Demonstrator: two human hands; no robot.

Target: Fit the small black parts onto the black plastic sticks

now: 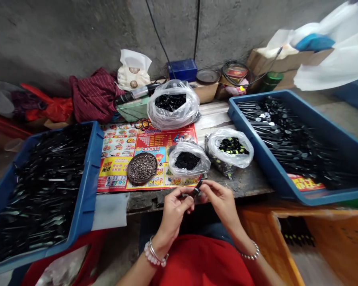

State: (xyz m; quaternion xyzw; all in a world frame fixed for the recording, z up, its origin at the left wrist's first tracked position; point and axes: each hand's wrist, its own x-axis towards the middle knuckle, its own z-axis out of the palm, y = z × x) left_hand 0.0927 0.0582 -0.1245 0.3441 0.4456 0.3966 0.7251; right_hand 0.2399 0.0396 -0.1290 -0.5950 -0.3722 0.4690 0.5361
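Note:
Close to the table's front edge, a small black plastic part [197, 188] is held between my two hands. My left hand [176, 207] pinches its lower end with thumb and fingers. My right hand [220, 198] is closed at its right side, fingertips against it; part of the grip is hidden. Just beyond are a clear bag of small black pieces [188, 174] and a bag of black and yellow-green pieces [247, 157]. A round dark dish [131, 179] of small metal pieces, perhaps screws, lies to the left. Farther back stands a larger bag of black pieces [161, 119].
A blue crate [91, 167] full of long black parts is on the left, another blue crate [265, 174] on the right. Printed newspaper [116, 153] covers part of the table. An orange crate [340, 230] stands low at right. Behind lie a power screwdriver [137, 92] and a blue box [182, 70].

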